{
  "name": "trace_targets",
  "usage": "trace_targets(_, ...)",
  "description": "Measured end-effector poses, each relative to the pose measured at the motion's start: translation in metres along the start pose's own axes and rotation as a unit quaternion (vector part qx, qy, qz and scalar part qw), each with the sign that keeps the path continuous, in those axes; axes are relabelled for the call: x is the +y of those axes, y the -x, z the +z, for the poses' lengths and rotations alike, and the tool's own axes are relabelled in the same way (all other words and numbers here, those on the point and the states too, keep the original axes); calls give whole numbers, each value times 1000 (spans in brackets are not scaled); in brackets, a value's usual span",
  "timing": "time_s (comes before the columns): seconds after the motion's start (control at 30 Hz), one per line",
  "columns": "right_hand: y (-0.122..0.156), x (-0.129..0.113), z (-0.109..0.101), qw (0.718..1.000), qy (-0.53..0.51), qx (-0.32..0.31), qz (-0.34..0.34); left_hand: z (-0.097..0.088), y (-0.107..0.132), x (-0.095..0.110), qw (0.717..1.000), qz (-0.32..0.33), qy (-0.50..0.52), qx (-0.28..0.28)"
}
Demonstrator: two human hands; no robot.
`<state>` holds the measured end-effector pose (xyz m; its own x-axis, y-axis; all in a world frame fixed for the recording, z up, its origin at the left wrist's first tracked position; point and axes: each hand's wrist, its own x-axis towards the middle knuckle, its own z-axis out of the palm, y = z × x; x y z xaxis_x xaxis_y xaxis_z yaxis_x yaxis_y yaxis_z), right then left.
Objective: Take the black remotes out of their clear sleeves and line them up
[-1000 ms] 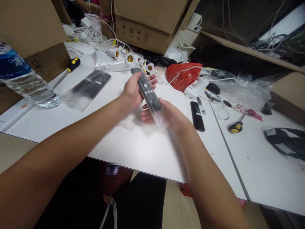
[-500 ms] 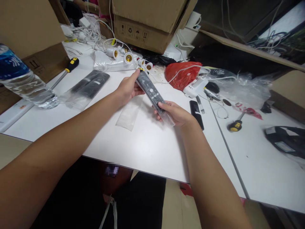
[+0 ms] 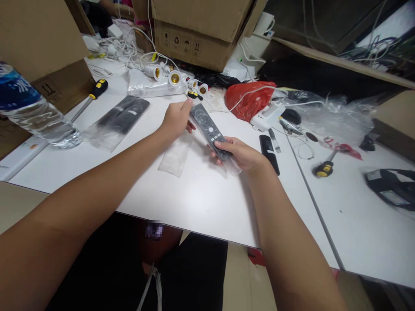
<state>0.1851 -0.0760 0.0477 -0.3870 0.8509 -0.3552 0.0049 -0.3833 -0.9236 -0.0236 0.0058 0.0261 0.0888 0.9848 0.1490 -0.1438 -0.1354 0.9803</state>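
Observation:
My right hand grips the near end of a black remote control sleeved in a clear plastic bag, holding it tilted just above the white table. My left hand is loosely curled beside the remote's far end, fingertips close to the bag; whether they touch it I cannot tell. An empty clear plastic bag lies flat on the table under my hands.
Bagged remotes and a water bottle lie to the left, with a yellow-handled screwdriver. Another black remote, a red bag, a white adapter, lamp sockets, cables and cardboard boxes crowd the back.
The remote has sunk deeper into the clear bag. My left hand slid off the remote's top end and eased apart; my right hand kept its grip on the near end.

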Motion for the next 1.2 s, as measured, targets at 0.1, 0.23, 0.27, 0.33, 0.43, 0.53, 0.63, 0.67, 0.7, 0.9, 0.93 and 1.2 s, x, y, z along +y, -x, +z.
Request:
trace_targets(0.1, 0, 1, -1, 1000, 2, 2, -4, 4, 0, 3, 996, -39, 70, -31)
trace_targets(0.23, 0, 1, -2, 1000, -2, -7, 5, 2, 4, 7, 1000, -5, 18, -1)
trace_targets(0.27, 0, 1, -3, 1000, -2, -10, 9, 0, 5, 8, 1000, 28, -10, 4)
trace_targets(0.33, 0, 2, -4, 1000, 2, -12, 16, -2, 8, 10, 992, 109, -64, 10)
trace_targets(0.43, 0, 3, -6, 999, 14, -17, 23, -4, 12, 13, 979, 177, -100, 16)
trace_targets(0.53, 0, 4, -7, 999, 24, -20, 25, -4, 13, 14, 984, 152, -92, 20)
trace_targets(0.63, 1, 4, -8, 999, 31, -24, 26, -3, 11, 15, 990, 113, -78, 8)
trace_targets(0.67, 1, 4, -8, 999, 31, -22, 28, -2, 11, 15, 992, 101, -71, 8)
trace_targets(0.7, 1, 4, -8, 999, 29, -20, 30, -1, 10, 16, 994, 87, -60, 13)
trace_targets(0.9, 1, 3, -7, 1000, 17, 3, 22, 11, 11, 12, 998, -5, 64, -21)
trace_targets(0.93, 1, 3, -7, 1000, 16, 8, 23, 12, 11, 10, 997, -6, 68, -23)
trace_targets(1.2, 5, 2, -14, 997, 24, -72, 32, 12, 13, 12, 997, 27, 53, 54)
